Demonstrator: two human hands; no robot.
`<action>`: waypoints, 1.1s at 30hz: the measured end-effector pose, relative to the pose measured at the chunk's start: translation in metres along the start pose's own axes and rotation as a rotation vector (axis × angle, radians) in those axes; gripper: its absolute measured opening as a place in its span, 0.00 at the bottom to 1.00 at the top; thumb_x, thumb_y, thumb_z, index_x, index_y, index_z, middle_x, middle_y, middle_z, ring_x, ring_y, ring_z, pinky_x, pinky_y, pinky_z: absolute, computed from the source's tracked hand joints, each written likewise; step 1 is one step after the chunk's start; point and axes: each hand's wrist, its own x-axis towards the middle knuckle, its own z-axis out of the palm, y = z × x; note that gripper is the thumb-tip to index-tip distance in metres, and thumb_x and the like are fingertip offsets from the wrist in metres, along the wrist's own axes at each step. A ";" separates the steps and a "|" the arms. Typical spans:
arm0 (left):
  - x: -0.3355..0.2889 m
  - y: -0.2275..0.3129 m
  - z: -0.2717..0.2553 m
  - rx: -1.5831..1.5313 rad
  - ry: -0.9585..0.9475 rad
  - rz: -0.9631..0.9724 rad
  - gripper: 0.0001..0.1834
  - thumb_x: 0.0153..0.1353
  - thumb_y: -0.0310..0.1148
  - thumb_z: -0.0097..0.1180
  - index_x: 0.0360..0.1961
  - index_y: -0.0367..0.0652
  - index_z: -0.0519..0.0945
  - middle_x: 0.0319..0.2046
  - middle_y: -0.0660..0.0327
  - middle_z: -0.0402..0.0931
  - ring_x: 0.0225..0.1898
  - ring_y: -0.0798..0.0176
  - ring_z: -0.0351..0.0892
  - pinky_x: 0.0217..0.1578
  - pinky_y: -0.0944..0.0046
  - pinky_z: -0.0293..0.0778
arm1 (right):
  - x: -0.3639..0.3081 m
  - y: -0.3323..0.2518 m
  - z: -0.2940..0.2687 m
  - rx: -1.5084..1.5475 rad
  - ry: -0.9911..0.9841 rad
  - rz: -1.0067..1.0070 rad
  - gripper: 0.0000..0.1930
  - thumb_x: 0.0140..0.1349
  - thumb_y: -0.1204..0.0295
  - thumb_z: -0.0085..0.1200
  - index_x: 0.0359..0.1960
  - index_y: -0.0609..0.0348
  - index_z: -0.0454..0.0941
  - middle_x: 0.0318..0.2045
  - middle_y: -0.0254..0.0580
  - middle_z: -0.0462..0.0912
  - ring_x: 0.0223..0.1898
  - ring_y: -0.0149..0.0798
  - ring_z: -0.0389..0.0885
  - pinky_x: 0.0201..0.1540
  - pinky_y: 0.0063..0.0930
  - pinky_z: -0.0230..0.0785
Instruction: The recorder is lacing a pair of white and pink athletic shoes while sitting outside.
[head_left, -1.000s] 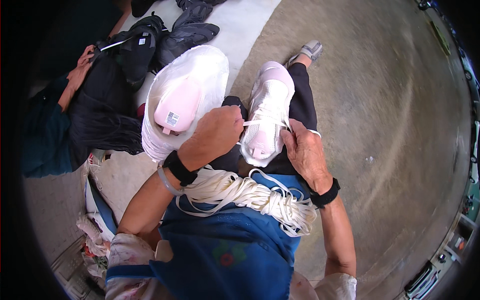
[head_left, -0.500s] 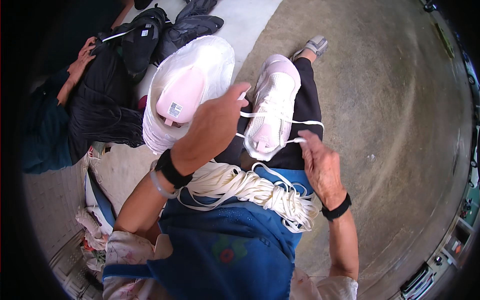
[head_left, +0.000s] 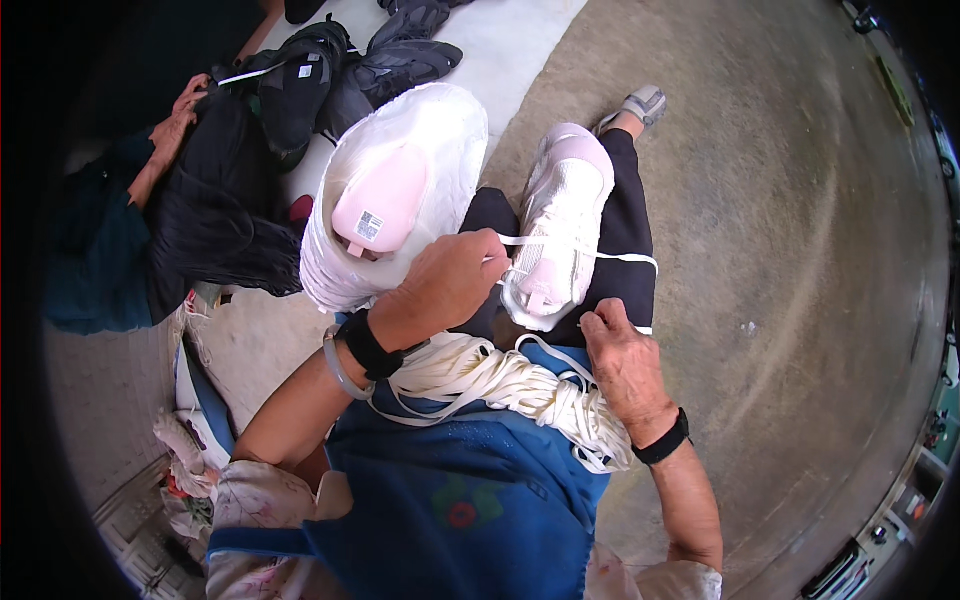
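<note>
A white and pink sneaker [head_left: 566,205] rests on my dark-trousered leg, toe pointing away from me. A white shoelace [head_left: 625,257] runs across its upper, with a loop out to the right. My left hand [head_left: 445,278] is closed on the lace at the left of the shoe. Just right of the shoe's near end, my right hand [head_left: 627,365] is pinched shut, with a bit of white lace showing beside its fingers. Across my lap, over the blue apron [head_left: 430,480], lies a thick bundle of cream laces [head_left: 500,375].
Left of the sneaker stands a white-lined container [head_left: 455,120] holding a pink rounded shoe part [head_left: 385,195] with a label. Beyond it are black shoes [head_left: 405,65]. A co-worker's hand [head_left: 178,115] is by black laces [head_left: 215,220] at far left. Concrete floor [head_left: 760,250] extends rightward.
My left hand has moved down beside the lace. My right hand has drawn down and away from the shoe, its fingers now pinched tighter. The view has shifted slightly.
</note>
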 end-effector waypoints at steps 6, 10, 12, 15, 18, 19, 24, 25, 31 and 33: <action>0.006 0.004 -0.007 0.098 0.012 -0.035 0.12 0.64 0.34 0.50 0.36 0.35 0.79 0.30 0.45 0.79 0.34 0.42 0.78 0.36 0.53 0.72 | 0.018 0.011 -0.002 0.476 0.289 0.104 0.06 0.57 0.82 0.55 0.36 0.66 0.76 0.28 0.52 0.75 0.30 0.52 0.77 0.32 0.38 0.70; 0.014 0.002 -0.003 0.151 0.136 -0.094 0.13 0.64 0.35 0.50 0.38 0.36 0.79 0.29 0.47 0.80 0.33 0.44 0.79 0.37 0.54 0.73 | 0.045 0.012 -0.001 0.468 0.316 0.180 0.06 0.56 0.81 0.56 0.36 0.64 0.79 0.27 0.52 0.76 0.30 0.50 0.77 0.33 0.38 0.70; 0.018 0.003 -0.002 0.100 0.130 -0.075 0.13 0.64 0.35 0.50 0.39 0.36 0.79 0.28 0.49 0.80 0.31 0.49 0.80 0.34 0.57 0.74 | 0.051 0.019 0.008 0.501 0.311 0.202 0.06 0.56 0.81 0.56 0.35 0.64 0.79 0.27 0.52 0.76 0.30 0.49 0.77 0.33 0.38 0.70; 0.015 0.005 -0.002 -0.005 0.083 -0.075 0.14 0.65 0.35 0.49 0.41 0.35 0.79 0.27 0.53 0.80 0.26 0.58 0.81 0.27 0.63 0.75 | 0.056 0.023 0.013 0.555 0.309 0.248 0.04 0.56 0.81 0.56 0.34 0.63 0.80 0.27 0.50 0.76 0.28 0.47 0.77 0.33 0.36 0.70; 0.014 0.005 -0.004 -0.181 0.020 -0.097 0.15 0.66 0.35 0.49 0.42 0.33 0.78 0.28 0.56 0.80 0.24 0.65 0.81 0.22 0.69 0.75 | 0.058 0.023 0.015 0.636 0.312 0.296 0.05 0.56 0.81 0.56 0.34 0.63 0.80 0.25 0.48 0.76 0.27 0.46 0.77 0.32 0.35 0.70; 0.014 0.004 -0.006 -0.298 -0.002 -0.102 0.15 0.66 0.35 0.48 0.42 0.32 0.78 0.29 0.57 0.79 0.24 0.67 0.81 0.20 0.71 0.74 | 0.057 0.023 0.012 0.652 0.302 0.284 0.04 0.56 0.81 0.56 0.33 0.63 0.80 0.25 0.48 0.76 0.27 0.45 0.77 0.32 0.35 0.70; 0.026 0.005 -0.003 -0.390 -0.009 -0.227 0.15 0.65 0.34 0.48 0.42 0.31 0.77 0.33 0.56 0.79 0.26 0.65 0.82 0.22 0.71 0.77 | 0.060 0.020 0.006 0.544 0.285 0.235 0.04 0.55 0.82 0.56 0.33 0.63 0.79 0.25 0.47 0.75 0.27 0.45 0.77 0.31 0.35 0.69; 0.028 0.006 -0.004 -0.443 -0.045 -0.261 0.15 0.65 0.34 0.48 0.42 0.31 0.77 0.33 0.55 0.79 0.27 0.65 0.82 0.23 0.71 0.78 | 0.063 0.018 0.001 0.507 0.279 0.194 0.05 0.55 0.82 0.56 0.33 0.63 0.79 0.24 0.48 0.75 0.27 0.46 0.77 0.30 0.35 0.69; 0.033 -0.017 0.005 0.024 0.001 0.175 0.15 0.64 0.33 0.46 0.40 0.29 0.77 0.35 0.54 0.78 0.36 0.63 0.82 0.27 0.67 0.81 | 0.069 0.027 0.000 0.519 0.210 0.135 0.04 0.56 0.84 0.54 0.33 0.66 0.78 0.24 0.48 0.75 0.26 0.45 0.77 0.30 0.35 0.70; 0.035 -0.024 0.005 -0.063 -0.031 0.121 0.15 0.63 0.32 0.46 0.40 0.29 0.77 0.35 0.54 0.78 0.37 0.62 0.82 0.28 0.67 0.81 | 0.072 0.024 0.000 0.555 0.154 0.166 0.04 0.56 0.84 0.53 0.33 0.66 0.77 0.24 0.46 0.76 0.25 0.42 0.78 0.29 0.33 0.70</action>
